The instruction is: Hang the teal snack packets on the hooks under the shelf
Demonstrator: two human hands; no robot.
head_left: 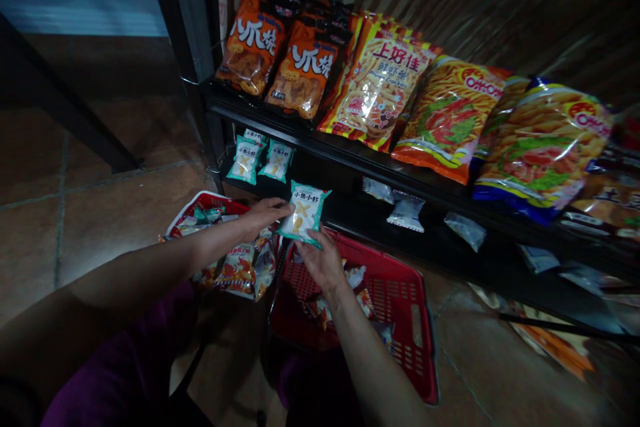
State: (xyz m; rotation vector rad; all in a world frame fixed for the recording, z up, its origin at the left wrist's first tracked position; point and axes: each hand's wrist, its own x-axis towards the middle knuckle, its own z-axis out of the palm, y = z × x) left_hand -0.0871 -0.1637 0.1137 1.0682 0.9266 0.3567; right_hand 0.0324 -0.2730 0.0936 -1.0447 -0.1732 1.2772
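Between my two hands is a small white and teal snack bag [304, 212], held up in front of the lower shelf. The fingers of my left hand [267, 215] are on its left edge. My right hand [323, 261] grips its lower right corner from below. Two more teal snack bags, one at the left [245, 159] and one beside it [277, 160], stand on the lower shelf, with part of another behind them. Below my right hand is a red shopping basket [420, 320] with some snack packets inside. Partly hidden by my left forearm, a second basket [203, 197] holds several packets.
The black shelf rack [300, 137] carries several large snack bags on top, among them orange bags [303, 70] and a prawn cracker bag [377, 83]. Small silvery packets [406, 210] lie on the lower shelf. A black rack leg [75, 93] stands at the left on the tiled floor.
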